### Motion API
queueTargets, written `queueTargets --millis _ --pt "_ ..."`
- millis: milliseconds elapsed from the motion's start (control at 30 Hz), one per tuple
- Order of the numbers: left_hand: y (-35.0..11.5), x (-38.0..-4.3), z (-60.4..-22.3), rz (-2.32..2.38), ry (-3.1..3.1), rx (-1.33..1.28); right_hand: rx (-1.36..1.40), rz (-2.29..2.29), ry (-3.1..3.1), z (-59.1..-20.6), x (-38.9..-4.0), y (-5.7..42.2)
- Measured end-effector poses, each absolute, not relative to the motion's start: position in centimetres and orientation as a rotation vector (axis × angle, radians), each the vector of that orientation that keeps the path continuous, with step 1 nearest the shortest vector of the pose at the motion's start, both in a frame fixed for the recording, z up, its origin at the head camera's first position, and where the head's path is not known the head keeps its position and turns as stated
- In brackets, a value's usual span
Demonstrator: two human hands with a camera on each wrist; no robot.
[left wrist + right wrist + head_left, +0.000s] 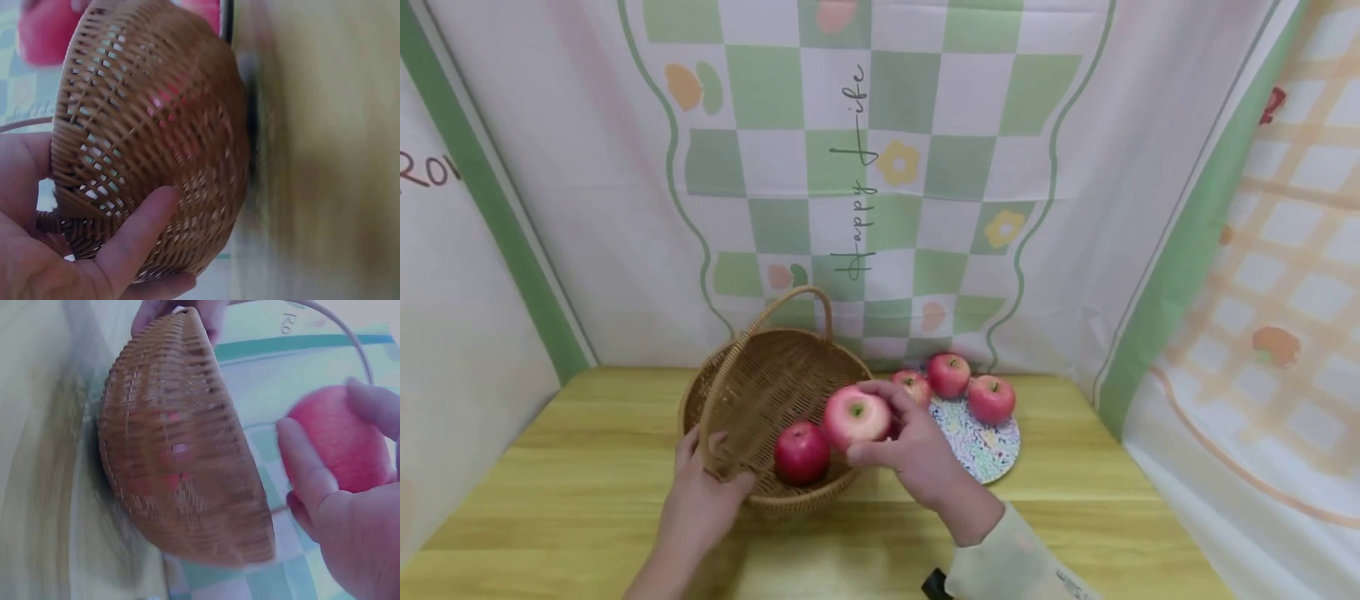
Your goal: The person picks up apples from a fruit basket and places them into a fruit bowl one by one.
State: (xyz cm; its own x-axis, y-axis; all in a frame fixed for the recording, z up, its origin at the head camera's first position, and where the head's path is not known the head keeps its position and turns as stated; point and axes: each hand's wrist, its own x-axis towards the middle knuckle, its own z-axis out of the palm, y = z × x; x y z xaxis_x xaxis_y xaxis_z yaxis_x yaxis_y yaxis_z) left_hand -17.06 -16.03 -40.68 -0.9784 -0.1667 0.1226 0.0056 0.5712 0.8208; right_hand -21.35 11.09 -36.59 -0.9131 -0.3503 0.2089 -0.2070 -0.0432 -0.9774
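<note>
A woven wicker basket (pixel 775 367) with an arched handle stands on the table. My left hand (pixel 703 500) grips its near left rim at the foot of the handle, with fingers against the outer wall (pixel 156 125) in the left wrist view. My right hand (pixel 917 454) holds a red and pale apple (pixel 855 419) over the basket's right rim. Fingers and thumb curl round this apple (pixel 340 440) in the right wrist view. Inside the basket lies a darker red apple (pixel 802 452), and red shows through the weave.
Right of the basket, a round patterned plate (pixel 981 442) bears three apples, one of them (pixel 992 399) on its right side. All stand on a wooden table (pixel 602 442). A checked cloth (pixel 838 167) hangs behind, and further cloths hang at both sides.
</note>
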Motion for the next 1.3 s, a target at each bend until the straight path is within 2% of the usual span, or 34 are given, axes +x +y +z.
queueTargets --millis 233,767,1000,1300 --pt "-17.1 -18.0 -40.0 -1.448 -2.687 0.153 -0.493 -2.413 1.872 -36.1 -21.7 14.6" --pt "-17.6 -18.5 -39.9 -1.551 -2.648 0.15 -0.039 -2.46 1.972 -38.0 -22.8 23.4" --pt "-17.6 -18.6 -39.9 -1.528 -2.649 0.14 0.121 -2.443 1.987 -38.3 -22.6 25.7" --pt "-17.7 -18.7 -40.0 -1.532 -2.657 0.152 0.293 -2.375 2.041 -41.2 -23.2 27.4"
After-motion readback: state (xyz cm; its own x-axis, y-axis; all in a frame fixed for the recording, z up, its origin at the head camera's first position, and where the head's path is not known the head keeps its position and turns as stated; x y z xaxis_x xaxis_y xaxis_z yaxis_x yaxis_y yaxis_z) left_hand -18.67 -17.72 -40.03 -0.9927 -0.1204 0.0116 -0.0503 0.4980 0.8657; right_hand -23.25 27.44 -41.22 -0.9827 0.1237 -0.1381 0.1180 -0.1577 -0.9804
